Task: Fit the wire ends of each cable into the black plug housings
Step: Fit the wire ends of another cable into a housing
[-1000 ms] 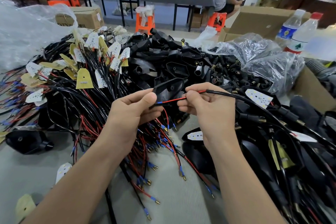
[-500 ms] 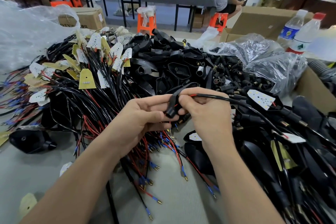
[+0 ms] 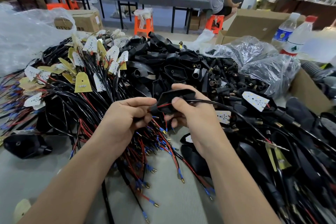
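at a grey table (image 3: 181, 205) of cables (image 3: 81, 107), left hand (image 3: 123, 120) and right hand (image 3: 194, 114) pinch a black plug housing (image 3: 172, 96).

Person shows as 2 arms only. left hand (image 3: 125, 120) & right hand (image 3: 192, 112): bare, nails cut short, right thumbnail plain w/ a pale tip. left forearm (image 3: 72, 187) & right forearm (image 3: 236, 187): bare all the way to btm edge, slim, smooth.

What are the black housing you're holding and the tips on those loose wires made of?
Black housing: looks like moulded plastic, dull sheen, thin walls. Wire tips: probably brass, gold-coloured and shiny, behind blue sleeves, likely plastic.
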`<state>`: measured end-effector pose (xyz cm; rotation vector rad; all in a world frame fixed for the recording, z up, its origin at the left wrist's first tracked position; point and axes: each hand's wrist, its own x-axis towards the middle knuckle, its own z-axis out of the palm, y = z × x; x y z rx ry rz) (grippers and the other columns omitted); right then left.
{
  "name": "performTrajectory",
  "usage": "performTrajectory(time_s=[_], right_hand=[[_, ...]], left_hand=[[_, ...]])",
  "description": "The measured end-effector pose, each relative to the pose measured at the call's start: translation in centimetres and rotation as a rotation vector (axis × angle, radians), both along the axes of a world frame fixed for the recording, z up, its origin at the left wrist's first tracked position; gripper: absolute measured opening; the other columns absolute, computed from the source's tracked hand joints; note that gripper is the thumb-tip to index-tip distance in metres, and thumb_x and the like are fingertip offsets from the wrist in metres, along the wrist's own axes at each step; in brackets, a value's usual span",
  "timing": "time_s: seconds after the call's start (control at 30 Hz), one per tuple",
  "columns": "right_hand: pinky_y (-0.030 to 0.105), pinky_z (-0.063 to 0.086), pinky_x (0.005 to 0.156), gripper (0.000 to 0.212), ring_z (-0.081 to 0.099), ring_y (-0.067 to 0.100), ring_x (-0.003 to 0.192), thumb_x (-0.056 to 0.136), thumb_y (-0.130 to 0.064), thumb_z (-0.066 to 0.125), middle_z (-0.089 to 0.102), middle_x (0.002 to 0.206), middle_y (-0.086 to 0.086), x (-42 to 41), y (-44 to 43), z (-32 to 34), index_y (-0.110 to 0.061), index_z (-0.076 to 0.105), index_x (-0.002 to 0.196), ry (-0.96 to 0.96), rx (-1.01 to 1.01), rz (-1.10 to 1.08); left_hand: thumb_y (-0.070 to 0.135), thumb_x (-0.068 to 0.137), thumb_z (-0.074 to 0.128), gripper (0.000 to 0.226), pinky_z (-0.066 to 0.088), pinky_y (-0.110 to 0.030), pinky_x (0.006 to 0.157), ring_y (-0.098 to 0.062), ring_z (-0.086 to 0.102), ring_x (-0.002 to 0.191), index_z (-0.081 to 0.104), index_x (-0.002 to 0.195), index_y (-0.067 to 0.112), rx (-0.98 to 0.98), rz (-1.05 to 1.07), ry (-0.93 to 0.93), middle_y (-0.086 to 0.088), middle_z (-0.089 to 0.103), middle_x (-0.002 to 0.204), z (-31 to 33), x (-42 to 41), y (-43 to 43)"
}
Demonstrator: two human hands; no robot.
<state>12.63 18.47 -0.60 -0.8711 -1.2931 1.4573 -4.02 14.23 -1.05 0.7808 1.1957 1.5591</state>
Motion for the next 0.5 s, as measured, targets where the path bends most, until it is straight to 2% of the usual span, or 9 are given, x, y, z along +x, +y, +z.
performTrajectory(time_s=[0.07,0.13,0.17,0.27,0.37,0.43,0.5], right_hand=[[0.029,0.049,0.048,0.017,0.062,0.024,0.055,0.094,0.002,0.064,0.071,0.076,0.015,0.4,0.0,0.3,-0.009,0.07,0.105,-0.005,0.01,-0.03],[0.029,0.05,0.048,0.007,0.061,0.023,0.053,0.092,0.001,0.069,0.071,0.074,0.017,0.9,0.2,0.4,-0.005,0.072,0.094,-0.012,0.002,-0.094],[0.028,0.05,0.047,0.005,0.061,0.022,0.052,0.091,0.0,0.07,0.071,0.075,0.019,1.2,0.4,0.6,-0.004,0.072,0.091,0.021,-0.027,-0.128],[0.022,0.049,0.046,0.004,0.061,0.017,0.05,0.093,-0.006,0.07,0.073,0.075,0.014,2.0,1.0,1.0,-0.003,0.072,0.094,0.189,-0.169,-0.224],[0.021,0.048,0.048,0.014,0.061,0.016,0.053,0.093,-0.013,0.073,0.071,0.077,0.013,2.4,1.4,1.0,-0.001,0.07,0.098,0.322,-0.286,-0.303],[0.022,0.046,0.048,0.012,0.059,0.017,0.054,0.094,-0.012,0.071,0.066,0.077,0.014,2.4,1.6,1.0,-0.002,0.066,0.099,0.406,-0.298,-0.371],[0.022,0.047,0.049,0.01,0.058,0.017,0.056,0.098,-0.01,0.067,0.063,0.078,0.013,2.5,1.8,0.9,-0.003,0.062,0.102,0.481,-0.286,-0.441]], left_hand=[[-0.021,0.082,0.047,0.056,0.033,-0.02,0.042,-0.014,0.052,0.047,0.082,0.069,0.02,0.043,0.217,0.246,-0.004,0.068,0.06,-0.2,-0.1,0.0],[-0.011,0.084,0.05,0.055,0.029,-0.018,0.041,-0.009,0.044,0.042,0.08,0.073,0.033,0.084,0.427,0.538,0.001,0.064,0.054,-0.3,-0.3,-0.5],[-0.008,0.085,0.05,0.054,0.026,-0.017,0.037,-0.006,0.04,0.038,0.079,0.075,0.037,0.1,0.5,0.621,0.002,0.063,0.054,-0.3,-0.5,-0.8],[-0.007,0.087,0.047,0.055,0.022,-0.014,0.032,-0.01,0.041,0.034,0.073,0.072,0.04,0.103,0.653,0.732,0.015,0.061,0.051,0.3,-1.0,-1.4],[-0.006,0.078,0.042,0.055,0.031,-0.013,0.036,-0.006,0.053,0.042,0.07,0.068,0.041,0.071,0.744,0.736,0.03,0.067,0.065,0.7,-1.4,-1.6],[-0.001,0.07,0.04,0.049,0.038,-0.021,0.042,-0.004,0.056,0.046,0.07,0.064,0.037,0.031,0.762,0.74,0.029,0.068,0.069,0.7,-1.8,-1.6],[0.005,0.061,0.037,0.045,0.035,-0.022,0.045,-0.006,0.052,0.041,0.072,0.062,0.033,-0.011,0.706,0.757,0.02,0.068,0.062,0.8,-1.9,-1.6]])
